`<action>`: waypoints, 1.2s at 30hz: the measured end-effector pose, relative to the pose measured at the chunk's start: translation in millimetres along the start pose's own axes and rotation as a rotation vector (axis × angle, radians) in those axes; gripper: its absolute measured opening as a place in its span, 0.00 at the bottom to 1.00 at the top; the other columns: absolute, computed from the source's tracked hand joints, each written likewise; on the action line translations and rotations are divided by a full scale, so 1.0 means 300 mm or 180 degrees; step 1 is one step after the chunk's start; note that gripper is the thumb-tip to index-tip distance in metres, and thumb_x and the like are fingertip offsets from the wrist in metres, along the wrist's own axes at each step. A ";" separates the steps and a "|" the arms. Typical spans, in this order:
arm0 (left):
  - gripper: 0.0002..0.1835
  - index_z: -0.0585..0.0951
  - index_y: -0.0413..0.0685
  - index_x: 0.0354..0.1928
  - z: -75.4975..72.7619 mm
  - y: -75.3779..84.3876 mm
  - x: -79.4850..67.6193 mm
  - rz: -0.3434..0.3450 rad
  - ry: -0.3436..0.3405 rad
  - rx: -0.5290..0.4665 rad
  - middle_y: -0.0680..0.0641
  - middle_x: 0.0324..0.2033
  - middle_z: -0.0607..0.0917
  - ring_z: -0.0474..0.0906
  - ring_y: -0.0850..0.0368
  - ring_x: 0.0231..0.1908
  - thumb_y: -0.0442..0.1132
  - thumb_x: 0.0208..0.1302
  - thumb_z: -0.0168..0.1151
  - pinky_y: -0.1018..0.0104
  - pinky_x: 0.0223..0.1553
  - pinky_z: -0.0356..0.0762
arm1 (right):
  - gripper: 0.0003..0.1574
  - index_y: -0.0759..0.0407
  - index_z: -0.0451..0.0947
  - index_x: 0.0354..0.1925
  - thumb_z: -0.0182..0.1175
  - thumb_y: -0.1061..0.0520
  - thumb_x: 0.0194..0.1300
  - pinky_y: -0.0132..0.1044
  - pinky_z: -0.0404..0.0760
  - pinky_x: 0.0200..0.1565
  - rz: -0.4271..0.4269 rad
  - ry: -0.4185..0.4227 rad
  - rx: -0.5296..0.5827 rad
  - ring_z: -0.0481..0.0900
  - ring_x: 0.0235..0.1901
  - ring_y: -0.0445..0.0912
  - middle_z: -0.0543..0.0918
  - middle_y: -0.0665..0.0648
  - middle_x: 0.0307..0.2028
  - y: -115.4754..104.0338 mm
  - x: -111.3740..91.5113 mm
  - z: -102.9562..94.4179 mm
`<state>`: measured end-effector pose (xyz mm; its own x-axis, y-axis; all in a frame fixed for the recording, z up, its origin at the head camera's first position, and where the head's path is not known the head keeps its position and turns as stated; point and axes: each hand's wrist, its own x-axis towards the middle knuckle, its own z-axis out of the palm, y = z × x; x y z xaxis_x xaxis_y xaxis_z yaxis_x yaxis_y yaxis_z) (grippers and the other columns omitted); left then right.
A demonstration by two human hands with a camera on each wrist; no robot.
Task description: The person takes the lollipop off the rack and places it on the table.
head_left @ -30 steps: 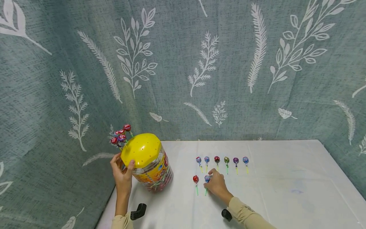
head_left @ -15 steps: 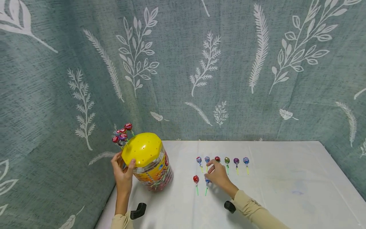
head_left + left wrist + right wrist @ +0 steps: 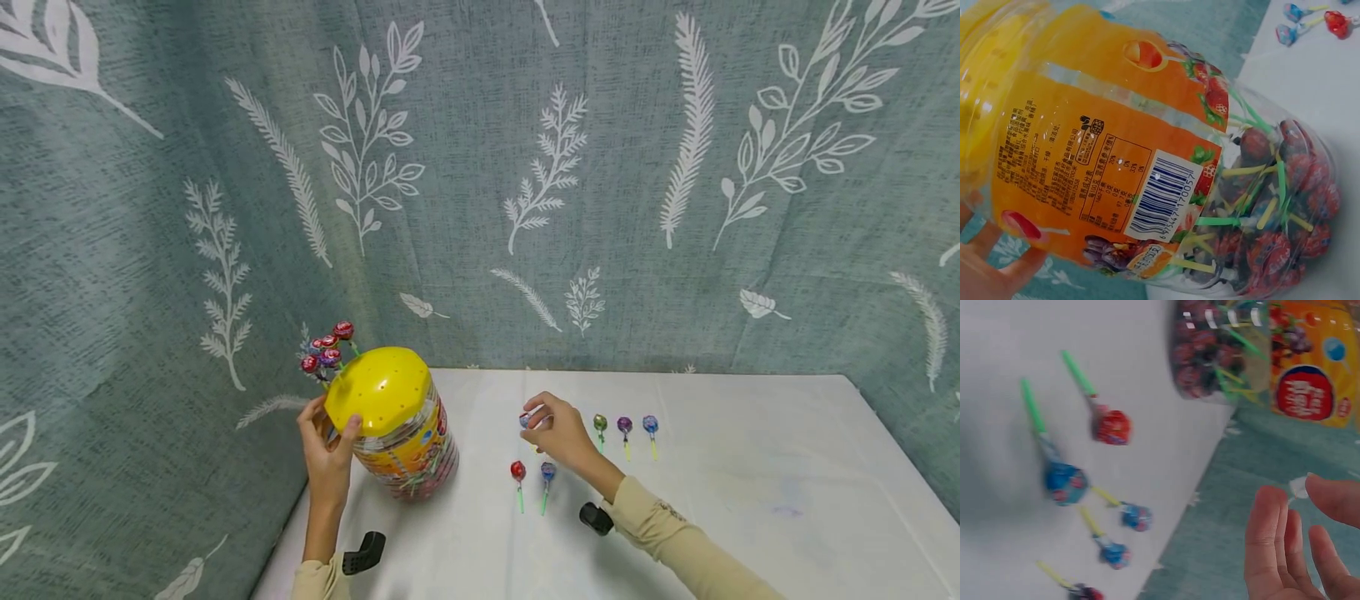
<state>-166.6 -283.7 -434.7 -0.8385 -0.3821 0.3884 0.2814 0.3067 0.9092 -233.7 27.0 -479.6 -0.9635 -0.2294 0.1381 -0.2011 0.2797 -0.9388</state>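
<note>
My left hand (image 3: 326,450) grips the yellow lid (image 3: 384,387) of a clear plastic jar (image 3: 420,475), thumb on top. The jar tilts and has lollipops (image 3: 1266,212) inside. Several lollipops (image 3: 330,357) stand in the lid's left edge. My right hand (image 3: 562,433) is over the back row of lollipops, hiding part of it in the head view. Its fingers and thumb are apart with nothing between them in the right wrist view. Nearest its fingertips is a blue lollipop (image 3: 525,422). A red lollipop (image 3: 518,472) and a blue-wrapped lollipop (image 3: 547,472) lie in front.
At the back row's right end lie a green lollipop (image 3: 600,423), a purple lollipop (image 3: 625,425) and another blue lollipop (image 3: 650,425). The white table (image 3: 735,500) runs back to a leaf-patterned curtain (image 3: 465,208), which also hangs on the left.
My right hand has moved from the front blue lollipop up to the back row, leaving that lollipop on the table. The left hand keeps its hold on the lid.
</note>
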 end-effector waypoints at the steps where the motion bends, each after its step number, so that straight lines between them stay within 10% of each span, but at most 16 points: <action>1: 0.34 0.56 0.39 0.67 -0.001 -0.001 0.000 0.0002 -0.0001 0.0005 0.50 0.59 0.64 0.62 0.55 0.60 0.35 0.63 0.58 0.67 0.54 0.63 | 0.18 0.61 0.76 0.43 0.67 0.68 0.53 0.38 0.78 0.23 -0.0041 -0.0015 0.0025 0.80 0.21 0.53 0.79 0.60 0.30 -0.011 0.004 -0.001; 24: 0.34 0.55 0.37 0.67 -0.007 0.003 -0.003 0.0032 -0.0029 -0.0080 0.48 0.59 0.64 0.61 0.55 0.61 0.32 0.62 0.57 0.61 0.54 0.62 | 0.19 0.61 0.74 0.49 0.65 0.65 0.58 0.37 0.80 0.29 -0.0662 -0.0369 0.0169 0.80 0.33 0.51 0.79 0.65 0.38 -0.287 0.091 0.006; 36: 0.34 0.57 0.47 0.68 -0.015 -0.108 0.020 0.0115 0.0020 -0.0172 0.52 0.58 0.65 0.62 0.57 0.60 0.32 0.62 0.58 0.69 0.53 0.64 | 0.19 0.58 0.74 0.49 0.65 0.63 0.58 0.37 0.80 0.31 -0.0850 -0.0469 0.0222 0.79 0.34 0.48 0.79 0.61 0.39 -0.378 0.134 0.042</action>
<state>-178.6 -300.0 -461.0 -0.8245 -0.3771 0.4219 0.3364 0.2729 0.9013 -247.2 -25.6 -371.5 -0.8412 -0.4203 0.3402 -0.4261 0.1278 -0.8956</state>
